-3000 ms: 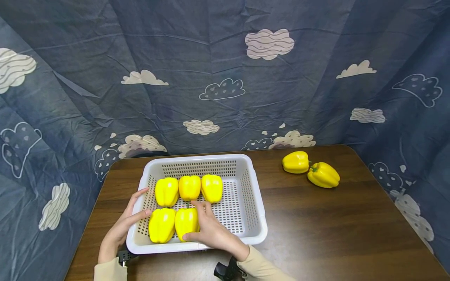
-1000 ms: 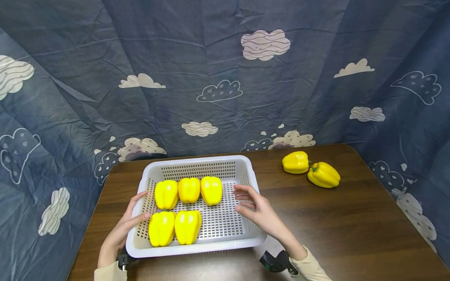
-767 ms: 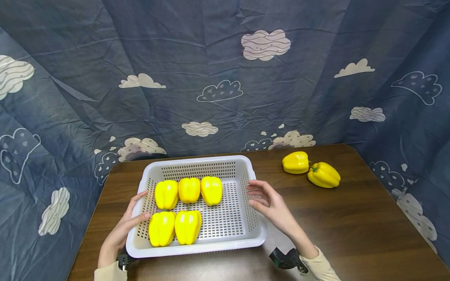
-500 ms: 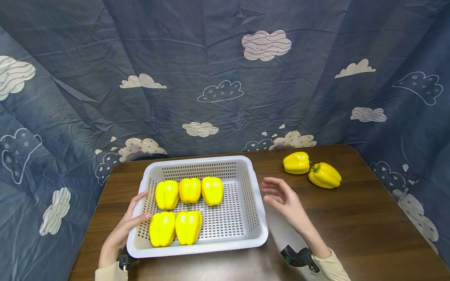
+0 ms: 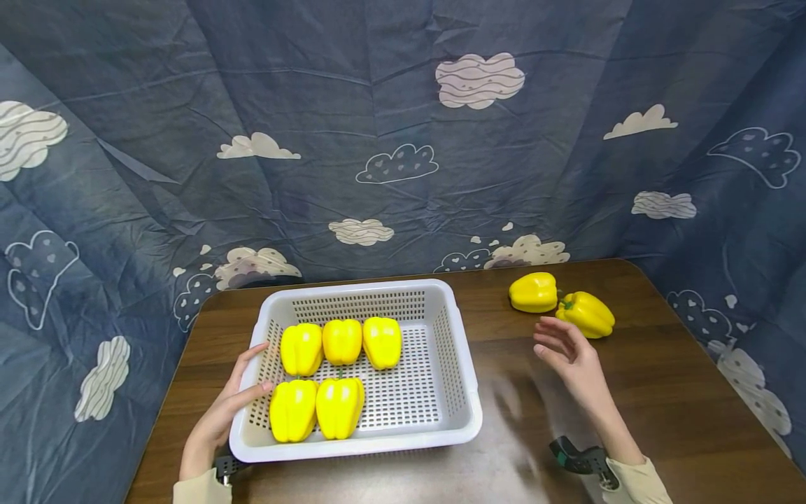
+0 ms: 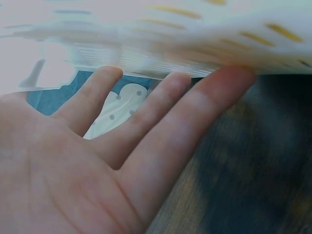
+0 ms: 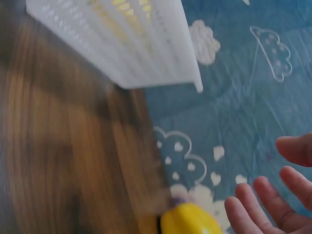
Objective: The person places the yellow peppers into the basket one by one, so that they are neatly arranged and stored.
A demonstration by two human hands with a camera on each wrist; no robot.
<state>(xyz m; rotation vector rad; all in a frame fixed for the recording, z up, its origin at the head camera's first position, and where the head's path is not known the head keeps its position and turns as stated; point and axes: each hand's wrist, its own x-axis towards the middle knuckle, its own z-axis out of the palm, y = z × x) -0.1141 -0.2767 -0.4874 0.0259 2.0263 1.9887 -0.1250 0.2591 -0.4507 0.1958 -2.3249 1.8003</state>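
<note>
A white perforated plastic basket holds several yellow bell peppers in two rows, three at the back and two in front. My left hand grips its left rim, with the thumb and a finger over the edge. In the left wrist view, fingers touch the basket's outer side from below. My right hand hovers over the table right of the basket, fingers loosely bent and holding nothing. Just beyond it lie two yellow bell peppers, a left one and a right one, close together.
The dark wooden table ends at the back against a blue curtain with cloud prints. A dark wrist device sits on the right wrist. Inside the basket, the right part shows its bare perforated floor.
My right hand let go of the front right pepper in the basket, lifted out over the right rim and moved right towards the two peppers on the table. My left hand stayed at the rim.
</note>
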